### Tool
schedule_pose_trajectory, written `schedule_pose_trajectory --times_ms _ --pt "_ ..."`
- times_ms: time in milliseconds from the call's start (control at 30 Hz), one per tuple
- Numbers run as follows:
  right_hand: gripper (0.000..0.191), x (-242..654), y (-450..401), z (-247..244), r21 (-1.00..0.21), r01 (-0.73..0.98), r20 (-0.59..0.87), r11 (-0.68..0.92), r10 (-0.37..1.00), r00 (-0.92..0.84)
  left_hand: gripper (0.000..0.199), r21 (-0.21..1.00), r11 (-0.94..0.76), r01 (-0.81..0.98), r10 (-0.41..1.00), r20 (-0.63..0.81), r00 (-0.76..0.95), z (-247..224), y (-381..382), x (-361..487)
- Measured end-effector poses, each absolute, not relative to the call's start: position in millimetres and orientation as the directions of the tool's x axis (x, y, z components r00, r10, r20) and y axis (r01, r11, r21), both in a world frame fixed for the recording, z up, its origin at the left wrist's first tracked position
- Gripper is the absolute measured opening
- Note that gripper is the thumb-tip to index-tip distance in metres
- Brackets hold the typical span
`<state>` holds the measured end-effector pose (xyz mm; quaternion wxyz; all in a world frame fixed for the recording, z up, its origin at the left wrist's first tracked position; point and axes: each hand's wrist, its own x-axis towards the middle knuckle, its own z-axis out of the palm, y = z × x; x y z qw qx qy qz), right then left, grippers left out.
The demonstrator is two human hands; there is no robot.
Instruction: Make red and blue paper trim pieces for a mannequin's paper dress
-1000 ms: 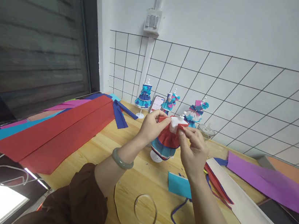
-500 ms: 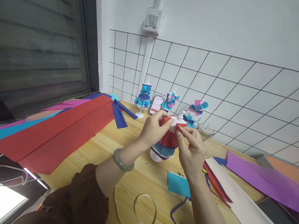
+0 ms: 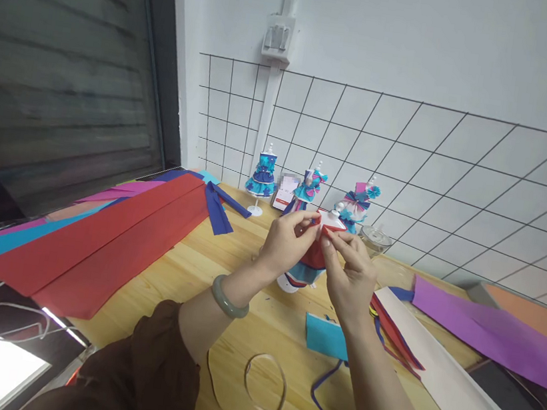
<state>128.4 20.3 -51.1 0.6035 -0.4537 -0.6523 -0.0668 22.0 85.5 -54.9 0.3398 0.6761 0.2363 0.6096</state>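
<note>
A small white dress form (image 3: 334, 218) wears a red doll dress (image 3: 314, 256) whose hem has light blue and dark bands. It leans to the right, on a round white base (image 3: 287, 283). My left hand (image 3: 289, 242) is closed, thumb and fingertips pinching the red edge at the upper left of the bodice. Close beside it, my right hand (image 3: 352, 269) pinches the red edge at the front right of the neckline. Both hands hide much of the bodice. The material's kind, paper or cloth, is unclear.
Three dressed miniature forms, one blue (image 3: 262, 175), stand at the back beside a phone (image 3: 285, 192) and a glass jar (image 3: 374, 240). Red sheets (image 3: 112, 244) lie left; purple (image 3: 489, 327) and white strips (image 3: 451, 383) lie right. A blue piece (image 3: 325, 336) and curled cord (image 3: 283, 394) lie nearer.
My left hand has shifted right, closer to my right hand, with the red edge in its fingers. The dress form has tipped slightly to the right. My right hand has hardly moved.
</note>
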Motion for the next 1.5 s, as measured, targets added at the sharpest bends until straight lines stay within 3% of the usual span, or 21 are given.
schedule_pose_trajectory --times_ms 267,500,833,1100,1500 --pt "0.022 128.9 22.3 -51.7 -0.435 0.675 0.866 0.597 0.483 0.131 0.023 0.64 -0.766 0.053 0.642 0.766 0.025 -57.4 83.1 24.8" --pt "0.019 130.6 21.5 -52.0 -0.466 0.668 0.855 0.58 0.49 0.171 0.024 0.72 -0.674 -0.163 0.719 0.691 0.081 -58.4 77.2 30.2" --pt "0.016 134.3 23.1 -51.2 -0.528 0.628 0.832 0.572 0.496 0.248 0.043 0.746 -0.598 -0.293 0.734 0.656 0.174 -50.9 69.1 23.7" --pt "0.018 139.0 23.3 -49.7 -0.614 0.558 0.779 0.558 0.544 0.313 0.044 0.761 -0.48 -0.436 0.792 0.589 0.157 -55.0 77.8 28.7" --pt "0.015 138.8 26.4 -53.4 -0.697 0.408 0.716 0.589 0.602 0.354 0.029 0.79 -0.445 -0.421 0.83 0.541 0.138 -46.9 78.0 25.5"
